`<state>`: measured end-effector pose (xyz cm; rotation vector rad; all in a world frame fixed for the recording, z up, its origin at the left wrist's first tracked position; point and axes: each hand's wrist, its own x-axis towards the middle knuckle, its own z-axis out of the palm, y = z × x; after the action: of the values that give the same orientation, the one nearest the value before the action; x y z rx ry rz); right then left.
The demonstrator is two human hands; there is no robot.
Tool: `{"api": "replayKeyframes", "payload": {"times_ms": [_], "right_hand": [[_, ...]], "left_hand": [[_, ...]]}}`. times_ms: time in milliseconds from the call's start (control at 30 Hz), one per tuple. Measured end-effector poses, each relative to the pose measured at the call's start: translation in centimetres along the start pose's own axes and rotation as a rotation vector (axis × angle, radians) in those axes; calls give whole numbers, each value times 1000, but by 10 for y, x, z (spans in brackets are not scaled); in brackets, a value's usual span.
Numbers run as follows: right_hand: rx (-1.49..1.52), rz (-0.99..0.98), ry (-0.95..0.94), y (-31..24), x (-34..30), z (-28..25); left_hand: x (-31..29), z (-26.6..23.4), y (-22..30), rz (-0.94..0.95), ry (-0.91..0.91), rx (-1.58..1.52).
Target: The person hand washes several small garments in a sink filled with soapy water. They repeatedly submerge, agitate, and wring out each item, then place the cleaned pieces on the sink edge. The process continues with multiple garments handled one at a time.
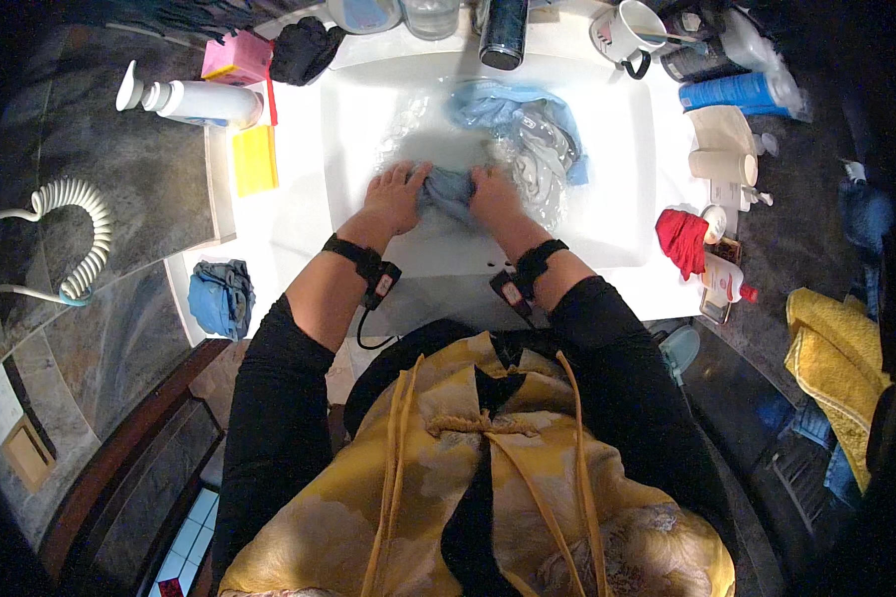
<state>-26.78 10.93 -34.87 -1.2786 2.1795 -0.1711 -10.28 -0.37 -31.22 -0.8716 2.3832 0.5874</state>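
In a white washbasin (622, 189) holding cloudy water, a wet grey-blue cloth (449, 191) is stretched between my two hands. My left hand (398, 193) is closed on its left end, thumb toward the middle. At the other end my right hand (494, 195) grips the cloth, its fingers partly hidden by the hand itself. Just beyond my right hand lies a wet bundle: a light blue cloth (513, 99) around a grey cloth with pale print (546, 164). Both forearms wear black wrist straps with small boxes.
Along the back rim stand a dark cylinder (505, 35) and a white mug (627, 32). Left of the basin are a white pump bottle (204, 101), a yellow packet (256, 161) and folded blue cloth (222, 298). Bottles and a red cloth (680, 242) line the right.
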Motion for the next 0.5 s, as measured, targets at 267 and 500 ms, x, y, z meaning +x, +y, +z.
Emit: {"api": "replayKeyframes", "payload": {"times_ms": [267,500], "right_hand": [[367,105,110,17,15,-2],[398,-63,99,17,6,-41]], "left_hand": [[-3,6,-23,25,-18,-183],[-13,32,-45,104,-1,-278]]}}
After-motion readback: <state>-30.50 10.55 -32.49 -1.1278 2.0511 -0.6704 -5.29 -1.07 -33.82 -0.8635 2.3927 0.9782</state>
